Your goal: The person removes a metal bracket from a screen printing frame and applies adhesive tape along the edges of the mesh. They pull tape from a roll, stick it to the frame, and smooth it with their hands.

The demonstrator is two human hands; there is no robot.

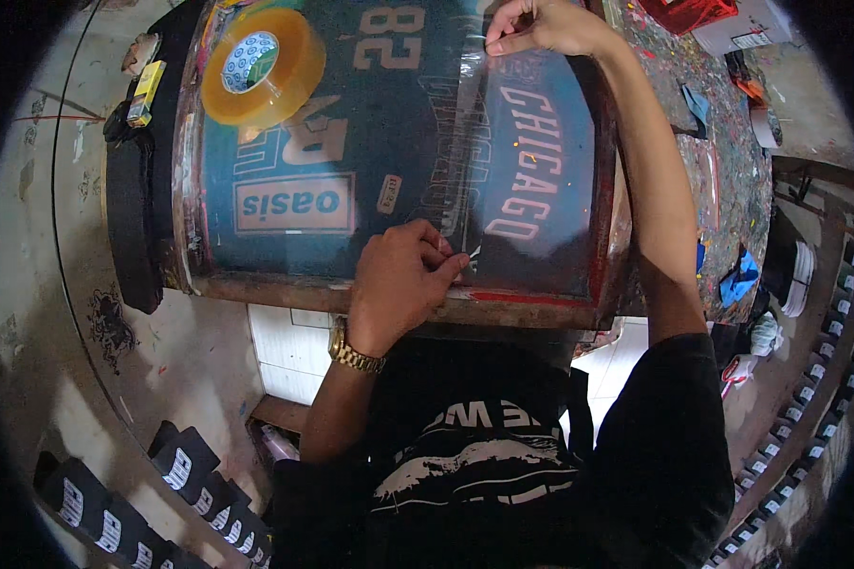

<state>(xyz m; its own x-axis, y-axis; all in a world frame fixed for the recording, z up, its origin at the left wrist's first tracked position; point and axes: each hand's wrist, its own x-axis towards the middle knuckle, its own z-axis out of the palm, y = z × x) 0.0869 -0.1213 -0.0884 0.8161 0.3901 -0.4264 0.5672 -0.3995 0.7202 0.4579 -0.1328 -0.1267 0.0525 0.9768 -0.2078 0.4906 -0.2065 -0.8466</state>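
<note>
A screen-printing frame (pixel 503 305) lies before me, its dark blue-green mesh (pixel 380 123) carrying pale stencilled letters and shapes. Across the mesh, from near edge to far edge, runs a glossy strip of clear tape (pixel 467 114). My left hand (pixel 403 275), with a gold watch (pixel 359 351) at the wrist, pinches the strip's near end by the frame's front edge. At the far end my right hand (pixel 555 28) holds the strip between thumb and fingers. A large amber roll of packing tape (pixel 308 71) rests flat on the mesh at the far left.
A small yellow box (pixel 144 93) sits left of the frame on a dark ledge. To the right is a paint-spattered table (pixel 721 180) with a blue scrap (pixel 738 280) and a white box (pixel 745 27). Rows of dark printed pieces (pixel 104 517) stand low on both sides.
</note>
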